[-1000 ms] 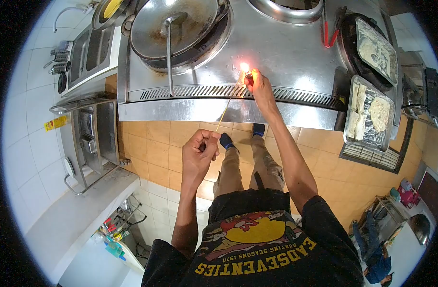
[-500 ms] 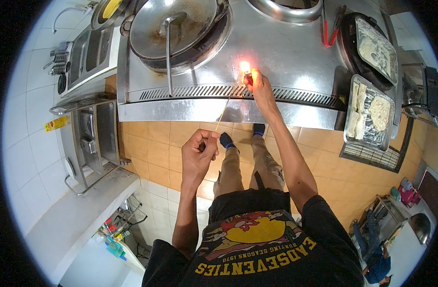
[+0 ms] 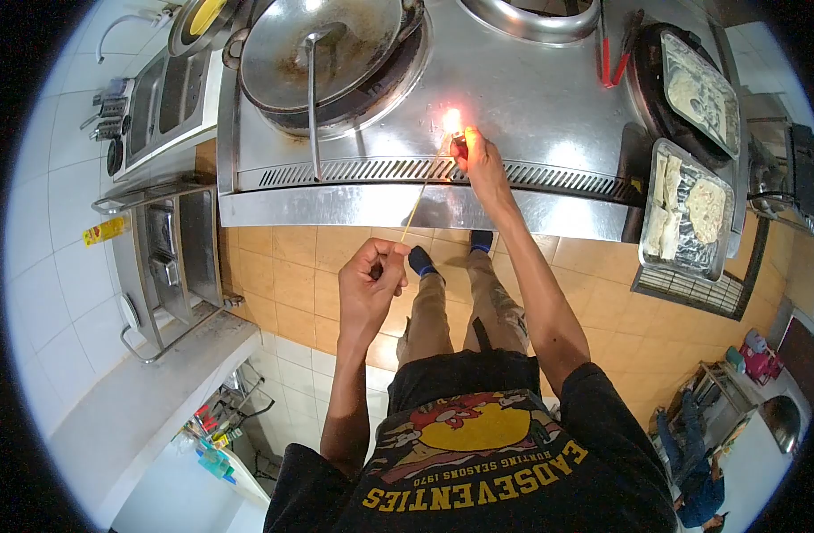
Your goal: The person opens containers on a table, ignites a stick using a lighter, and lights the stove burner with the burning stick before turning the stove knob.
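My right hand point(image 3: 484, 169) is closed around a small red lighter point(image 3: 459, 145) above the front edge of the steel stove point(image 3: 531, 115). A bright flame point(image 3: 452, 121) burns at its top. My left hand point(image 3: 370, 282) hangs in front of the stove, its fingers pinching the lower end of a thin yellowish stick point(image 3: 415, 208). That stick slants up and right, its far tip lost in the glare by the flame. Left of the flame sits a large wok point(image 3: 278, 71), and a long-handled ladle point(image 3: 314, 115) rests in it.
Two metal trays of flat pale dough pieces, an upper one point(image 3: 727, 133) and a lower one point(image 3: 691, 264), are at the right. Red-handled tongs point(image 3: 606, 67) lie near a burner ring point(image 3: 531, 31). A sink point(image 3: 183, 89) is at left; another person point(image 3: 702, 493) appears lower right.
Almost nothing differs. The flame and my right hand have shifted very slightly left; my left hand keeps hold of the stick in nearly the same place.
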